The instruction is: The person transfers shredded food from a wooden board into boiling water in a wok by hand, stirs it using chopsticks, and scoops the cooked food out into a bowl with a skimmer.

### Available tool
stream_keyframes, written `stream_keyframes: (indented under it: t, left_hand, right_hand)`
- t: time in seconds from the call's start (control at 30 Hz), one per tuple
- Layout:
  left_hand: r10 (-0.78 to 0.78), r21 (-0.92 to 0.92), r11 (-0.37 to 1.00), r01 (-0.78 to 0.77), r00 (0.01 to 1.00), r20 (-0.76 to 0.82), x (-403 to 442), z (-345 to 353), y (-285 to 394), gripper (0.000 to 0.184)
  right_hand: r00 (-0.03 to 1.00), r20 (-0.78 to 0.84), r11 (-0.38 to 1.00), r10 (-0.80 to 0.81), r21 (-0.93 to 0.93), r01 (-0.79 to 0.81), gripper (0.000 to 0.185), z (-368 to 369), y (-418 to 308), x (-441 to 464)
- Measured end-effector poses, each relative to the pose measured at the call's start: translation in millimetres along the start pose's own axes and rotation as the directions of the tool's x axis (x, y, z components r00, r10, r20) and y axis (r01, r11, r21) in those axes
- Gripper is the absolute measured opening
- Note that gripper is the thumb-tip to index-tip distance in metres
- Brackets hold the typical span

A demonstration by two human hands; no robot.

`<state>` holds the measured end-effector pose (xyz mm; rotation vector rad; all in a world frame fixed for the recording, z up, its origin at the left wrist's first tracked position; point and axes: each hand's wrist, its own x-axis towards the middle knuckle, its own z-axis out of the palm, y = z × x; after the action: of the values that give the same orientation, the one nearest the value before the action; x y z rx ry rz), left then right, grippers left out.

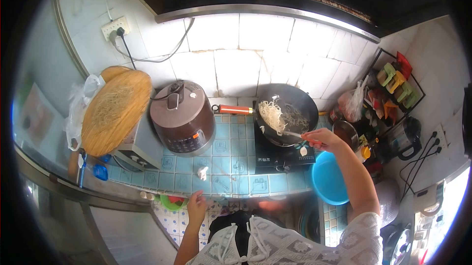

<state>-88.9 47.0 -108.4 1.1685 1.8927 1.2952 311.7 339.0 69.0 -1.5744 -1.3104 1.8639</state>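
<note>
My right hand point(319, 139) is closed around the handle of a spatula point(292, 134), whose metal end reaches into a black wok point(304, 102). Pale noodle-like strands point(271, 115) are heaped on the wok's left side. The wok, with a red-orange handle point(235, 109) pointing left, sits on a black cooktop point(268, 159). My left hand point(196, 202) is at the front edge of the blue-tiled counter point(223, 166), fingers loosely extended, holding nothing visible. Just beyond it on the tiles lies a crumpled white piece point(202, 173), perhaps tissue.
A brown electric cooker point(180, 117) stands left of the wok. A wooden board point(116, 110) with fine strands on it rests farther left. At right are a blue basin point(329, 179), a seasoning rack point(400, 85) and a glass kettle point(404, 137). A range hood point(275, 4) overhangs the back.
</note>
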Motion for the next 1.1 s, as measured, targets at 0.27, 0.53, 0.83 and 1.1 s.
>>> stream_keyframes:
  t: [0.27, 0.53, 0.83, 1.1]
  left_hand:
    - [-0.089, -0.082, 0.993, 0.087, 0.996, -0.022, -16.0, -5.9, -4.8, 0.026]
    - [-0.131, -0.255, 0.958, 0.131, 0.991, 0.019, -12.0, 16.3, -7.9, 0.029]
    - [-0.171, -0.280, 0.937, 0.211, 0.972, 0.160, -9.1, 28.8, -1.7, 0.030]
    - [-0.139, -0.303, 0.934, 0.189, 0.974, 0.180, -12.6, 35.4, -2.5, 0.030]
  right_hand:
    - [1.000, -0.010, 0.949, 0.027, 0.314, -0.023, 0.024, 12.7, 2.7, -10.9]
    - [0.988, -0.141, 0.918, 0.058, 0.398, 0.003, 0.024, -7.0, 5.2, -20.0]
    - [0.979, -0.191, 0.921, -0.074, 0.362, 0.141, 0.024, -14.0, -24.9, -49.8]
    - [0.962, -0.227, 0.895, -0.151, 0.382, 0.230, 0.027, -13.0, -54.3, -66.0]
